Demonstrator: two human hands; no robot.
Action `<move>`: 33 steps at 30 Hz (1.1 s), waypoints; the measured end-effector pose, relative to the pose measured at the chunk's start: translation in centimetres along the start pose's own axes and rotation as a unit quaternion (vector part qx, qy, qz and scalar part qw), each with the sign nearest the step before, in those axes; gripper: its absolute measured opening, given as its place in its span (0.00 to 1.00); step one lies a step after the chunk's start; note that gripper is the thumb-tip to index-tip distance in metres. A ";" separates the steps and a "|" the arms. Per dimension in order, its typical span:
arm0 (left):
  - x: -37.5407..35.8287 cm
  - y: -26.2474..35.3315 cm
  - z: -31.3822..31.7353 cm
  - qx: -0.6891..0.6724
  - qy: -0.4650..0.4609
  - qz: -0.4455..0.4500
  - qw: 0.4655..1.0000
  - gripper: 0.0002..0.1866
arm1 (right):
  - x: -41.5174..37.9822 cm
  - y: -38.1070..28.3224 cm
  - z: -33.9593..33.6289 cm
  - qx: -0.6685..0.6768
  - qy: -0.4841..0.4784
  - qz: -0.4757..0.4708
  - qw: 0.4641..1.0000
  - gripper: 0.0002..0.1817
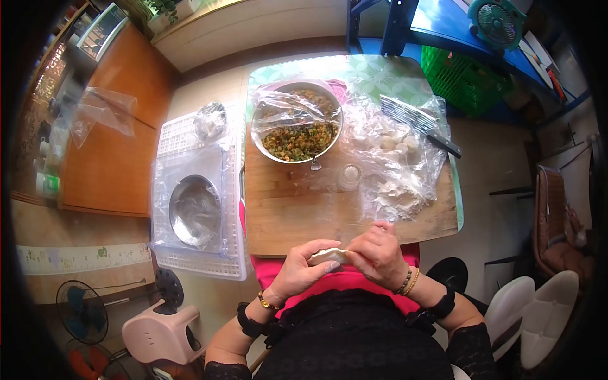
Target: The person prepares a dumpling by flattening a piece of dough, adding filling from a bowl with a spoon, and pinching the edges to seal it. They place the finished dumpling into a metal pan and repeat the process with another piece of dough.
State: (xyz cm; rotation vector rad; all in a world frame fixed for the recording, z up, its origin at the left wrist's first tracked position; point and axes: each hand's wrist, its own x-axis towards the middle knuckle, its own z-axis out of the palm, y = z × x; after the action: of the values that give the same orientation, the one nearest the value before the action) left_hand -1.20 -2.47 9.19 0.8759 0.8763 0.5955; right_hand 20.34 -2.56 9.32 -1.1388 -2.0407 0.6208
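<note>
Between my two hands, just off the front edge of the wooden board (291, 221), is a pale folded piece of dough (328, 256). My left hand (304, 269) holds its left part between thumb and fingers. Fingers of my right hand (378, 256) pinch its right end. Beyond, at the back left of the board, stands a metal bowl (255, 140) of chopped filling (297, 139), partly under clear plastic. A small round glass or lid (348, 177) lies near the middle. White flour (396, 199) and pale dough pieces (389, 142) are on and under plastic film at the right.
A cleaver (444, 144) with a dark handle lies over the film at the right. Left of the board, a white rack (237, 259) holds a round metal pan (195, 212) on plastic. A green basket (462, 79) stands back right, a pink stool (155, 332) front left.
</note>
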 end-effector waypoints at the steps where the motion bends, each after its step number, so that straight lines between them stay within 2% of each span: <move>1: 0.0 0.2 0.1 -0.017 -0.003 -0.012 1.000 0.20 | 0.2 -0.2 -0.1 0.000 -0.001 0.000 1.000 0.06; 4: 0.2 0.2 0.3 0.016 -0.010 0.010 1.000 0.18 | 0.8 -0.6 -0.3 -0.016 0.020 0.019 1.000 0.05; 9: 0.7 -0.2 0.1 0.092 -0.036 0.047 0.994 0.17 | 0.8 -0.1 0.6 0.011 -0.015 -0.056 0.998 0.07; 11: 0.7 -0.3 0.1 0.109 -0.035 0.048 0.992 0.17 | 0.8 -0.1 0.8 0.009 -0.035 -0.052 0.998 0.07; 13: 0.5 -0.4 0.0 0.014 -0.032 0.008 0.999 0.17 | 0.9 0.2 0.9 0.006 -0.054 -0.047 0.997 0.08; 16: 0.4 0.3 -0.1 0.006 0.017 -0.007 1.000 0.18 | 1.2 0.6 1.0 0.057 -0.022 -0.032 0.998 0.10; 18: 0.4 0.5 -0.6 -0.035 0.028 -0.016 0.999 0.19 | 0.9 0.6 0.5 0.073 -0.003 0.080 0.994 0.12; 19: 0.5 0.5 -0.8 -0.076 0.038 -0.025 0.996 0.19 | 0.5 1.1 0.5 0.064 -0.018 0.087 0.994 0.15; 23: 0.5 0.2 -1.1 -0.076 0.046 -0.008 0.996 0.20 | -0.4 1.7 0.2 0.051 -0.093 0.079 0.991 0.13; 25: 0.3 0.6 -0.9 0.001 0.025 0.028 0.999 0.21 | -0.5 1.7 0.4 0.040 -0.084 0.022 0.995 0.10; 26: 0.3 0.6 -0.9 0.001 0.025 0.028 0.999 0.21 | -0.4 1.7 0.4 0.040 -0.084 0.022 0.995 0.10; 28: 0.1 0.7 -1.0 0.104 -0.012 0.115 0.988 0.20 | -0.2 1.5 0.3 0.010 -0.073 -0.025 0.997 0.08; 30: -0.1 1.1 -0.8 0.101 -0.015 0.117 0.988 0.21 | 0.0 1.2 0.1 0.002 -0.056 -0.043 0.997 0.07; 33: -0.3 1.7 -0.6 0.167 -0.023 0.196 0.966 0.21 | -0.3 1.2 0.1 -0.009 -0.045 -0.057 0.997 0.08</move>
State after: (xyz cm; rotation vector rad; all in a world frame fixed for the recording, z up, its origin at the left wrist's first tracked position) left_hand -2.05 -1.60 10.53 1.3837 0.7764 0.7782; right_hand 20.97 -2.26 8.29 -1.0142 -2.1748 0.6068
